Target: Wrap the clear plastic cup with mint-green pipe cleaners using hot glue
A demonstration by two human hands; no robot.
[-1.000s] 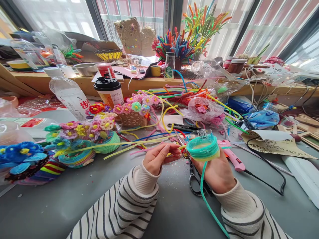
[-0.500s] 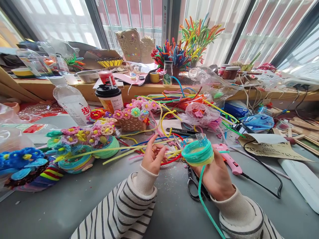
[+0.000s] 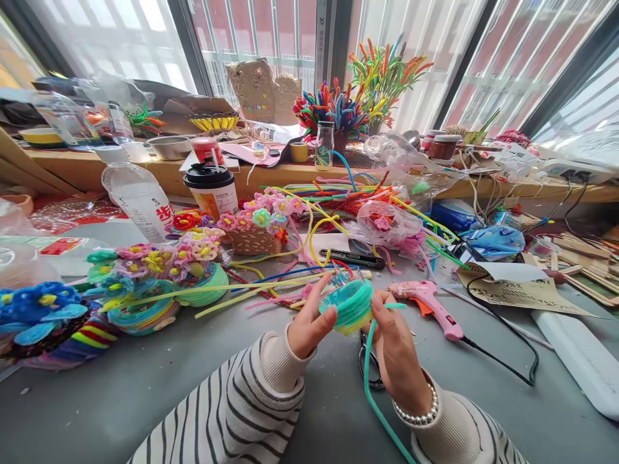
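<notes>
- turquoise-wrapped cup is over the table, between both hands, probably for steadiness
- left hand grips its side
- right hand pinches the turquoise strand at its edge, seemingly for control
- pink glue gun lies near, perhaps for reach

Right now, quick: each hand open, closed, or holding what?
Left hand: closed on the teal-wrapped container.
Right hand: closed at the container's right side, apparently pinching the teal strand.

Tilted teal-wrapped cup, dangling strand
</notes>
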